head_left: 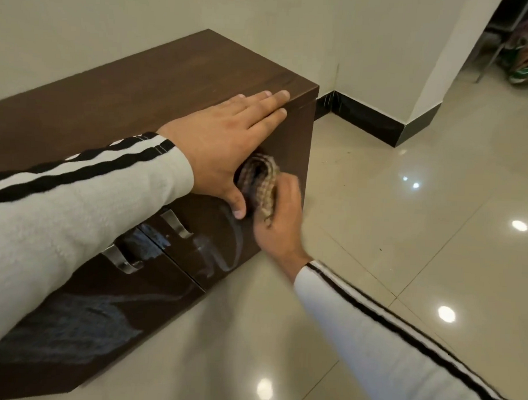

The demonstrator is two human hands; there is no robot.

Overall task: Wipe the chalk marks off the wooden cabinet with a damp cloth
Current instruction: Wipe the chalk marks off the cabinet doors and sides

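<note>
Your left hand [223, 143] lies flat and released on the top front edge of the dark wooden cabinet [124, 103], fingers spread toward its right end, thumb hanging over the glossy front; below it two metal handles [177, 224] sit on the doors, with pale chalk marks [221, 252] smeared beside them; your right hand [279, 212] is clenched around a bunched checked cloth [262, 181], pressing it against the front near the right corner; glossy floor tiles [421, 237] stretch off to the right.
</note>
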